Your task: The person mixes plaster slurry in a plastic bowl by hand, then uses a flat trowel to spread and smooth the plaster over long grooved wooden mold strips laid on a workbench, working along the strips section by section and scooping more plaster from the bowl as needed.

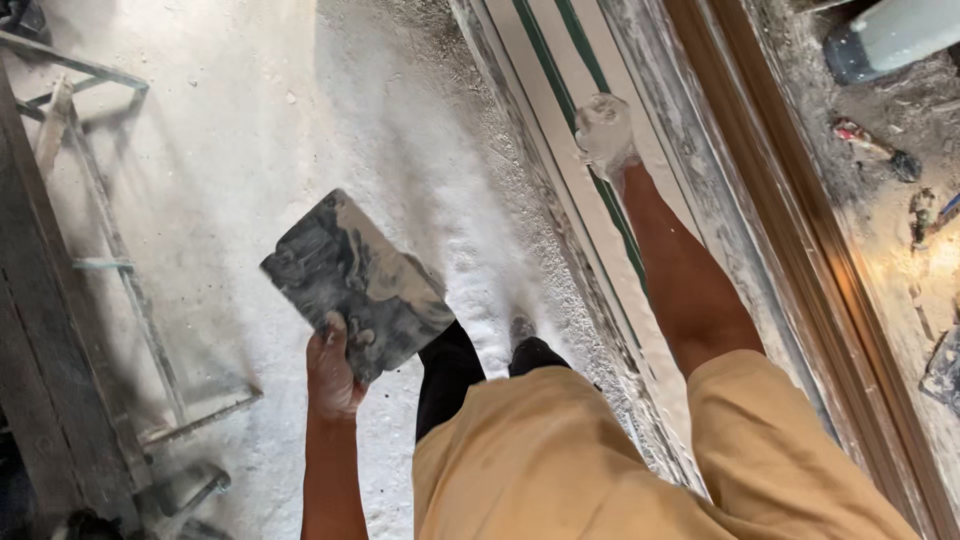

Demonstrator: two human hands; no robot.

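Note:
My left hand (pixel 333 372) grips the near corner of a dark square board (pixel 355 282) smeared with grey and white plaster, held flat above the dusty floor. My right hand (pixel 605 132), coated in white plaster, is stretched forward and presses on a white moulded strip (pixel 560 120) with green lines that runs along a frame. Whether the right hand holds anything I cannot tell. My yellow shirt and dark trousers fill the lower middle.
A metal ladder-like frame (pixel 110 250) lies at the left on the white dusty floor (pixel 250 120). A brown wooden frame edge (pixel 800 230) runs diagonally at the right. Beyond it lies rubble with small debris and a grey pipe (pixel 890 35).

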